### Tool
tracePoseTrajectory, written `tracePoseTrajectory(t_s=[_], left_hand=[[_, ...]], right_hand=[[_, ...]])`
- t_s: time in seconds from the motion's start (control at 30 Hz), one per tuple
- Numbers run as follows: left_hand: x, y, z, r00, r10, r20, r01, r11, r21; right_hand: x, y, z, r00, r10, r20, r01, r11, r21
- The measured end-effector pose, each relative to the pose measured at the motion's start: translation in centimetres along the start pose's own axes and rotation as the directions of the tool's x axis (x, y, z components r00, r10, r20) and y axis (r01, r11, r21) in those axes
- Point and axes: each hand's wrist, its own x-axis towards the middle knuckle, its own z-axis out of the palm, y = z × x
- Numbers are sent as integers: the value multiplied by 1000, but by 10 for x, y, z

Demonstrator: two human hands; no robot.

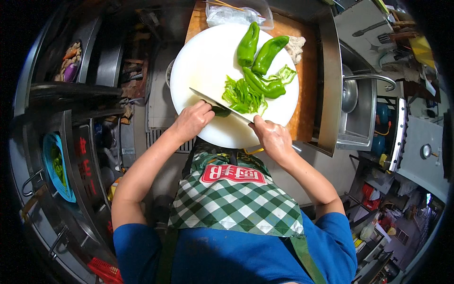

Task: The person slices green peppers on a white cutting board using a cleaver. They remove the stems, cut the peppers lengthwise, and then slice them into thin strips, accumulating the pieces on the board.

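A round white cutting board point(205, 53) lies before me. My right hand point(273, 136) grips the handle of a kitchen knife point(220, 104), whose blade slants across the near part of the board. My left hand point(195, 119) holds down a dark green pepper piece point(221, 112) on the near side of the blade. Just beyond the blade lies a pile of sliced green pepper point(244, 96). Several larger green peppers point(248, 44) rest at the board's far right, one beside a pale, opened pepper piece point(283, 75).
Behind the board stands a clear plastic container point(267, 21) with a plastic bag and thin sticks. A crumpled pale cloth point(296, 48) touches the board's right side. Further right is a metal sink point(358, 131) with a faucet point(372, 77). A blue basket point(58, 170) of greens sits left.
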Motion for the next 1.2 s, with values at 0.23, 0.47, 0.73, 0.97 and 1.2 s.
tracePoseTrajectory(t_s=[0.23,0.47,0.73,0.97,1.2], left_hand=[[-3,-1,3,998,27,-54,-26,999,21],[-9,-4,7,1000,7,1,-7,990,139],[-9,-8,6,1000,12,-27,-8,988,152],[-23,-14,10,999,13,-29,-9,992,123],[-23,-13,0,1000,-27,16,26,996,86]], right_hand=[[0,-4,11,1000,5,-15,-4,998,65],[-7,-8,15,999,40,-11,-39,996,85],[-5,-10,11,999,46,15,-47,995,86],[-6,-20,2,999,18,37,-21,998,67],[-6,-21,-6,999,13,52,-17,997,73]])
